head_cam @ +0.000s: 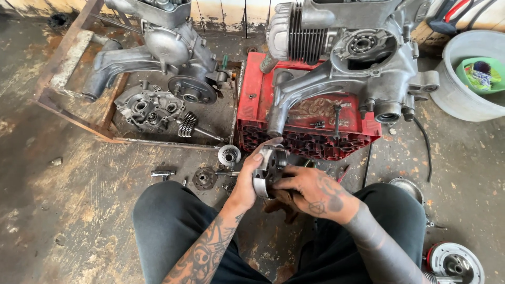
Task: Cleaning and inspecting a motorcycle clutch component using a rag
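Observation:
My left hand (246, 181) grips the left side of a round grey metal drum-like part (269, 167), thumb over its top rim, held up between my knees. My right hand (310, 192) closes on the part's right side, fingers pressed against its face. A large grey engine case (357, 63) lies on a red plastic crate (307, 126) just beyond my hands. A small ribbed metal bell-shaped piece (229, 155) and a dark round hub (204, 178) lie on the floor left of my left hand.
A rusty metal tray (79, 118) at upper left holds another engine case (163, 50), a case cover (149, 108) and a gear shaft (190, 126). A grey tub (455, 89) stands at upper right. A round flywheel-like part (455, 263) lies by my right leg.

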